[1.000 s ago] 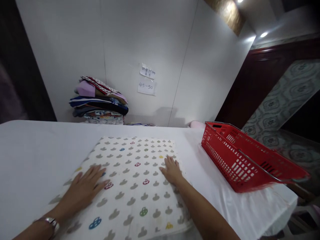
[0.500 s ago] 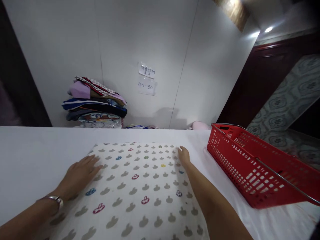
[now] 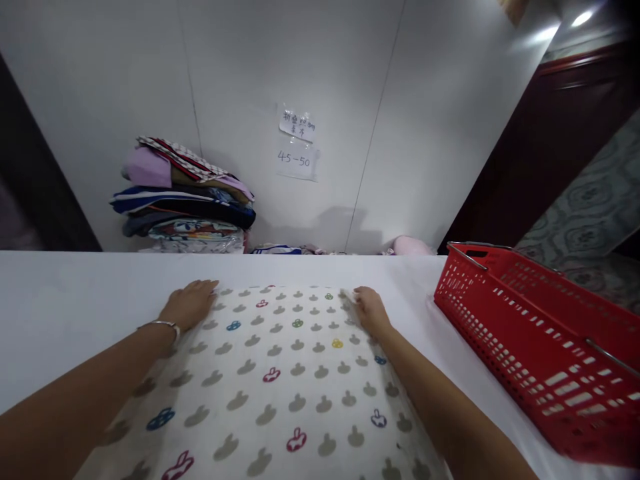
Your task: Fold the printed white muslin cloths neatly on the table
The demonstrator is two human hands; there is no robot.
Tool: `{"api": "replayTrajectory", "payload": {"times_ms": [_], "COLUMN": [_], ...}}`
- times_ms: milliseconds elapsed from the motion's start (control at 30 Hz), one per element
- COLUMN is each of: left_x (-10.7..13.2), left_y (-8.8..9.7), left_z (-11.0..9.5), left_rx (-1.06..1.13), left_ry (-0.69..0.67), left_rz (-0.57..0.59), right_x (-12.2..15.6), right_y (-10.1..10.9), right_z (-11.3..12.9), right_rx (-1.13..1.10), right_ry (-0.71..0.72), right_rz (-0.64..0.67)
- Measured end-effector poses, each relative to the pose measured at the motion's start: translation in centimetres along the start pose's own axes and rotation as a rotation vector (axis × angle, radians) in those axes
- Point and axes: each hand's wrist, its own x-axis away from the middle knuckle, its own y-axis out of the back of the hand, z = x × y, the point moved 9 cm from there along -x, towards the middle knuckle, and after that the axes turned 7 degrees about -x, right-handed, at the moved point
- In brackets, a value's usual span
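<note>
A folded white cloth [image 3: 280, 373] printed with grey and coloured rabbit shapes lies flat on the white-covered table [image 3: 75, 300] in front of me. My left hand [image 3: 191, 303], a silver bracelet on its wrist, rests on the cloth's far left corner with fingers stretched flat. At the far right corner, my right hand [image 3: 369, 309] has its fingers curled around the cloth's edge, which puckers slightly there. Both forearms reach out along the cloth's two sides.
A red plastic basket [image 3: 530, 347] with metal handles stands on the table to the right. Behind the table, a stack of folded fabrics [image 3: 185, 197] leans against the white wall. Two paper notes [image 3: 297, 143] hang on that wall.
Both hands have slid away from me across the cloth, from its middle to its far corners. The right hand's fingers went from flat to curled at the corner. My view moved forward.
</note>
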Motion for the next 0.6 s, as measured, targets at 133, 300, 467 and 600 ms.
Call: {"api": "replayTrajectory", "payload": {"times_ms": [133, 300, 467, 600], "left_x": [-0.6, -0.9, -1.2, -1.5], "left_y": [-0.1, 0.9, 1.1, 1.5], "left_z": [0.2, 0.5, 1.0, 1.5], "left_rx": [-0.021, -0.028, 0.039, 0.058], "left_ry": [0.001, -0.016, -0.035, -0.012], "left_rz": [0.006, -0.043, 0.004, 0.007], "right_x": [3.5, 3.1, 0.9, -0.7], "right_y": [-2.5, -2.3, 0.5, 0.5], "right_z": [5.7, 4.0, -6.4, -9.4], "right_rx": [0.056, -0.092, -0.213, -0.154], "right_ry": [0.316, 0.070, -0.668, -0.769], "right_rz": [0.282, 0.225, -0.079, 0.019]}}
